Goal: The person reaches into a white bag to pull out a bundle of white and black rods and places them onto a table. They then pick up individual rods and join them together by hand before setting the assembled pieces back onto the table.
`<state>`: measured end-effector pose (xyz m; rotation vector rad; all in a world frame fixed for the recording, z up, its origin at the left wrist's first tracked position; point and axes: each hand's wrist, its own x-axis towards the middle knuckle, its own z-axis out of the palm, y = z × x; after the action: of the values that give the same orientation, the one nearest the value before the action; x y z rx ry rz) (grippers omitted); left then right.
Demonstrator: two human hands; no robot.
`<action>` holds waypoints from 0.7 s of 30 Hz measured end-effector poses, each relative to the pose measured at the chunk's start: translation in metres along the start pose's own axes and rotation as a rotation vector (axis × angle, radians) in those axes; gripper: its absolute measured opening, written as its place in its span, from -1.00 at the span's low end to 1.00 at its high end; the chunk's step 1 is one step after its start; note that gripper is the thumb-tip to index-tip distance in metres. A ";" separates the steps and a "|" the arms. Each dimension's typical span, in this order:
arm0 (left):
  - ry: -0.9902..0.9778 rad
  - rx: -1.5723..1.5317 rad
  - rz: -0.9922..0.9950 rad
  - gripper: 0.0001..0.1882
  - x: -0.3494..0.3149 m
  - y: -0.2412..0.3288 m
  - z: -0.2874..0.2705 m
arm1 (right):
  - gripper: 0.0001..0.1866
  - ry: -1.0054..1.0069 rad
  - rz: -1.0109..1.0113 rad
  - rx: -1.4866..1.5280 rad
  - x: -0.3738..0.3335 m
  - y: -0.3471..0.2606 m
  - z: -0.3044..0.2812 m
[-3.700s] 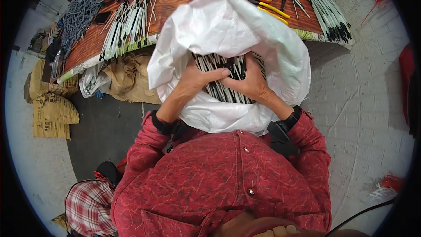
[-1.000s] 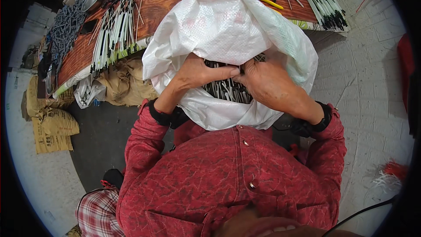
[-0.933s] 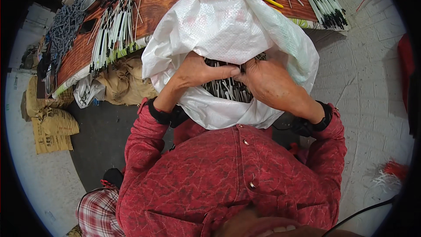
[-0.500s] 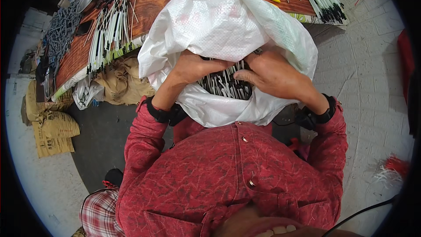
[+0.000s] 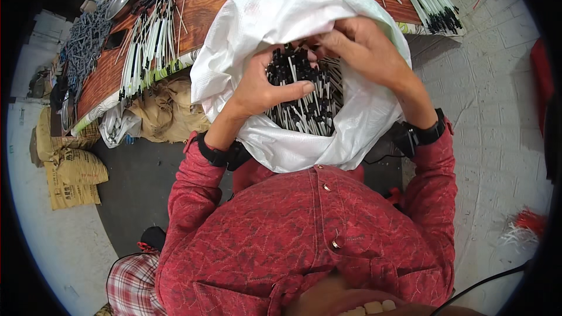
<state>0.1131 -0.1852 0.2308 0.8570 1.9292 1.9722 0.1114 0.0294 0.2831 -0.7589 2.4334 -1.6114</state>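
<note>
A white woven sack (image 5: 257,14) stands wide-mouthed in front of me, packed with thin white sticks (image 5: 304,117) that have black ends. My left hand (image 5: 257,88) reaches in from the left side. Its thumb lies across a bunch of black-ended sticks (image 5: 293,70), and its other fingers curl behind them, mostly hidden. On the far right of the opening is my right hand (image 5: 366,50), closed, its fingers bent inward beside the bunch and against the sack's rim. What it pinches is hidden.
A wooden table (image 5: 202,9) lies beyond the sack. White sticks with black ends (image 5: 152,47) form a pile at its left, and another stick pile (image 5: 424,0) is at its right. Grey parts (image 5: 82,52) are heaped at far left. Brown sacks (image 5: 76,169) sit on the floor.
The sack's far rim has shifted up and back, uncovering more black ends. My right hand has moved up and away from me; my left thumb now lies over the sticks.
</note>
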 end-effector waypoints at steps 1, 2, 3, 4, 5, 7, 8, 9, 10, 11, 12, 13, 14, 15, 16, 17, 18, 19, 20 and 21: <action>-0.009 0.008 -0.001 -0.49 0.000 -0.001 0.000 | -0.68 0.001 0.051 0.125 0.006 0.002 -0.002; -0.023 0.016 -0.003 -0.50 0.000 -0.002 -0.001 | -0.68 0.008 0.104 0.252 0.012 0.005 -0.003; -0.023 0.017 -0.002 -0.50 0.000 -0.001 0.000 | -0.68 0.012 0.157 0.379 0.018 0.009 -0.006; -0.030 -0.002 -0.013 -0.51 -0.002 0.000 0.001 | -0.68 0.013 0.155 0.379 0.025 0.018 -0.009; -0.043 -0.021 -0.022 -0.52 -0.001 0.001 0.003 | -0.65 0.013 0.179 0.471 0.032 0.033 -0.014; -0.051 -0.039 -0.031 -0.52 0.000 0.002 0.005 | -0.57 0.003 0.226 0.657 0.040 0.064 -0.015; -0.041 -0.043 -0.005 -0.53 -0.001 0.001 0.006 | -0.57 -0.003 0.224 0.657 0.039 0.073 -0.010; -0.031 -0.048 0.021 -0.54 -0.002 -0.001 0.007 | -0.55 0.058 0.314 0.639 0.037 0.082 -0.005; -0.023 -0.053 0.048 -0.55 -0.003 -0.001 0.006 | -0.52 0.121 0.400 0.619 0.034 0.093 0.002; -0.021 -0.051 0.051 -0.55 -0.004 -0.001 0.005 | -0.52 0.119 0.398 0.617 0.028 0.109 0.011; -0.043 -0.038 0.048 -0.55 -0.003 -0.001 0.004 | -0.49 0.060 0.501 0.595 0.018 0.128 0.019; -0.054 -0.024 0.046 -0.55 -0.004 -0.001 0.002 | -0.46 -0.009 0.603 0.569 0.013 0.132 0.025; -0.066 -0.011 0.044 -0.55 -0.004 -0.001 0.001 | -0.46 -0.010 0.605 0.567 0.007 0.134 0.024; -0.060 -0.013 0.042 -0.55 -0.005 -0.001 0.001 | -0.49 -0.047 0.524 0.560 0.001 0.130 0.025; -0.057 -0.027 0.046 -0.54 -0.004 -0.001 0.001 | -0.52 -0.081 0.442 0.553 -0.004 0.125 0.025; -0.059 -0.042 0.047 -0.54 -0.004 -0.001 0.000 | -0.54 -0.111 0.362 0.548 -0.009 0.118 0.025; -0.062 -0.056 0.048 -0.54 -0.005 -0.001 0.000 | -0.54 -0.111 0.366 0.551 -0.012 0.110 0.022; -0.064 -0.058 0.044 -0.54 -0.007 -0.002 0.000 | -0.59 -0.109 0.253 0.385 -0.014 0.099 0.016; -0.048 -0.062 0.040 -0.54 -0.007 -0.002 0.001 | -0.64 -0.106 0.140 0.215 -0.014 0.083 0.006; -0.034 -0.067 0.036 -0.54 -0.007 -0.001 0.002 | -0.68 -0.099 0.027 0.046 -0.016 0.068 -0.003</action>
<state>0.1190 -0.1875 0.2281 0.9075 1.8307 2.0162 0.1010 0.0599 0.2207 -0.7752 2.3207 -1.5747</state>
